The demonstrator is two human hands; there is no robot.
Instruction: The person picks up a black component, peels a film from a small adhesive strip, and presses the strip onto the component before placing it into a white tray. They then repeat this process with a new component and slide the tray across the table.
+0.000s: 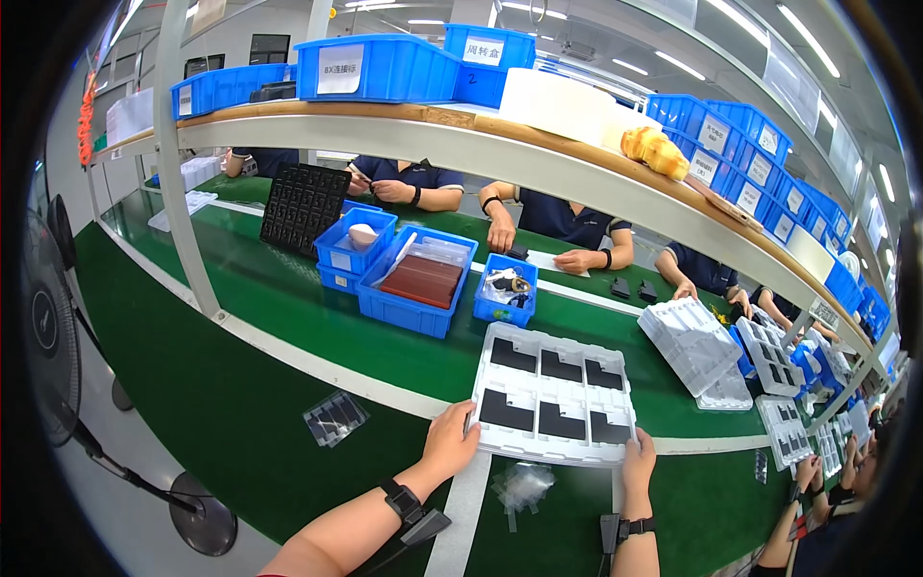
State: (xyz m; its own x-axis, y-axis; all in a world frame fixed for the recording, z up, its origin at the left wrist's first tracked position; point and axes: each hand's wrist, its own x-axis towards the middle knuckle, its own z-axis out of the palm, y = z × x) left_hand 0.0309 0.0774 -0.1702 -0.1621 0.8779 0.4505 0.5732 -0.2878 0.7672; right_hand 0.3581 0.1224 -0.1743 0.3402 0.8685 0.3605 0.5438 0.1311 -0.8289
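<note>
A white moulded plastic tray (546, 448) lies in front of me, across the green belt and the near table edge. Flat black pieces (507, 412) sit in its compartments, several in two rows. My left hand (450, 433) grips the tray's near left corner. At the near right corner my right hand (638, 460) holds the other side, its thumb along the edge. Both hands are closed on the tray, though the fingers beneath it are hidden. Just below the tray, between my forearms, lies a crumpled heap of clear plastic film (525, 485).
Left of the tray lies a clear bag of dark pieces (336, 418). Beyond stand a blue bin of brown sheets (409, 322) and a small blue bin (505, 313). Clear trays (687, 337) are stacked rightward. A shelf (404, 127) crosses above; co-workers sit opposite.
</note>
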